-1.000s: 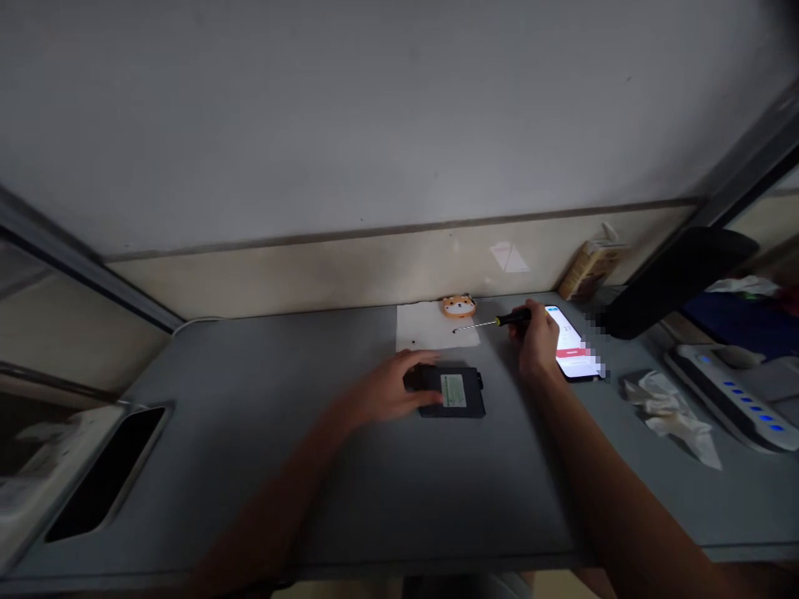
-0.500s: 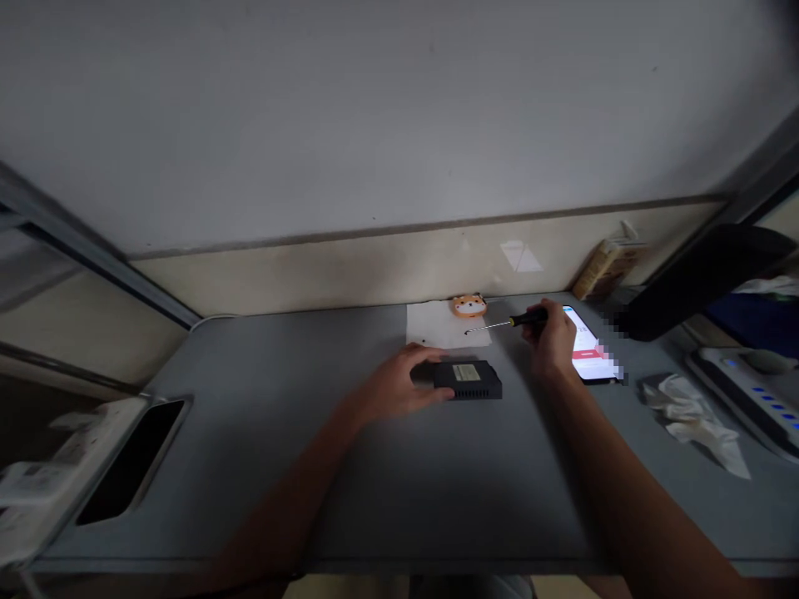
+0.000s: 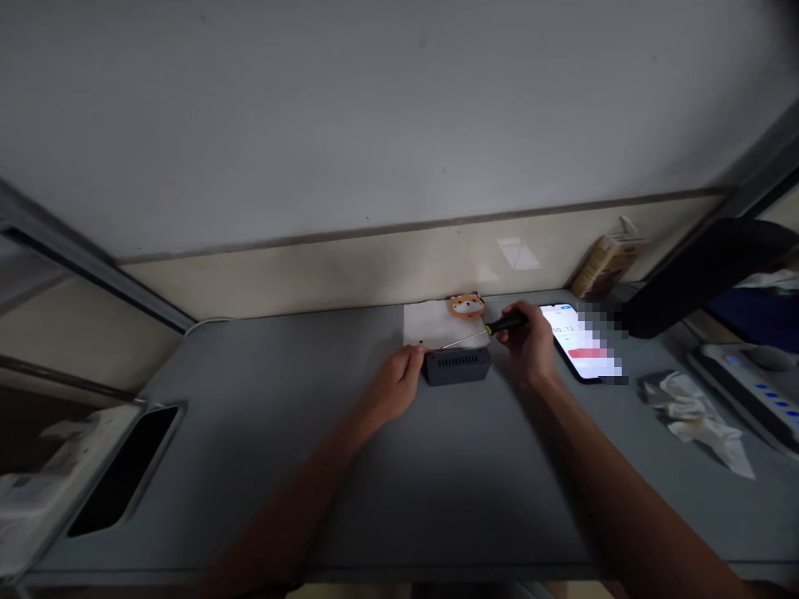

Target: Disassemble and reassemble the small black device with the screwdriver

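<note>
A small black box (image 3: 459, 368) with a row of vent slots facing me is tilted up on the grey table. My left hand (image 3: 398, 383) grips its left end, fingers closed. Wrapped round the dark handle of a screwdriver (image 3: 507, 322) is my right hand (image 3: 529, 343). The screwdriver's thin shaft points left, with its tip near the box's upper left edge, close to my left fingertips. Behind the box lies a white paper (image 3: 428, 323) with a small dark speck on it. An orange animal-face case (image 3: 467, 305) rests at the paper's right side.
Right of my right hand lies a lit phone (image 3: 578, 345). Crumpled tissue (image 3: 702, 420), a device with blue lights (image 3: 755, 399), a drink carton (image 3: 608, 262) and a black cylinder (image 3: 705, 279) stand farther right. A dark-screened device (image 3: 125, 470) lies at the left edge.
The box has been tipped so its slotted side shows larger. My right hand has moved left with the screwdriver, whose tip has come from over the paper to the box's edge.
</note>
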The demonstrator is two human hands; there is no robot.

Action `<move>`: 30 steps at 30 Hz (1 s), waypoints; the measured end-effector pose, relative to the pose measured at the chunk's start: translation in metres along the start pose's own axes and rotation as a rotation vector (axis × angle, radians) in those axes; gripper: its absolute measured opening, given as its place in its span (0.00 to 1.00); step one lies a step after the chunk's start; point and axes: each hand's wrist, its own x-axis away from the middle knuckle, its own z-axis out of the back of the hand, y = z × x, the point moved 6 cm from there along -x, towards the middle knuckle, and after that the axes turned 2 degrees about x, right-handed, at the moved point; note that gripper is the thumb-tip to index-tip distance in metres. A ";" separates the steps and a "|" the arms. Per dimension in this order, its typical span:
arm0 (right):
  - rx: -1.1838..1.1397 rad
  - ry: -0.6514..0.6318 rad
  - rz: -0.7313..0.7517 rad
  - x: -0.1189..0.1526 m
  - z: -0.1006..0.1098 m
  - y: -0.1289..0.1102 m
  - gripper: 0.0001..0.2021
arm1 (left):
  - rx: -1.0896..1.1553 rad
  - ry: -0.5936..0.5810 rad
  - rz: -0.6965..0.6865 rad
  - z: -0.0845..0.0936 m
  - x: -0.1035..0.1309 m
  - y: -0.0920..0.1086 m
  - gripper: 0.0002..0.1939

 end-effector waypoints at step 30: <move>0.049 -0.102 -0.002 0.006 -0.008 0.008 0.12 | -0.318 0.231 -0.591 0.020 0.014 0.035 0.17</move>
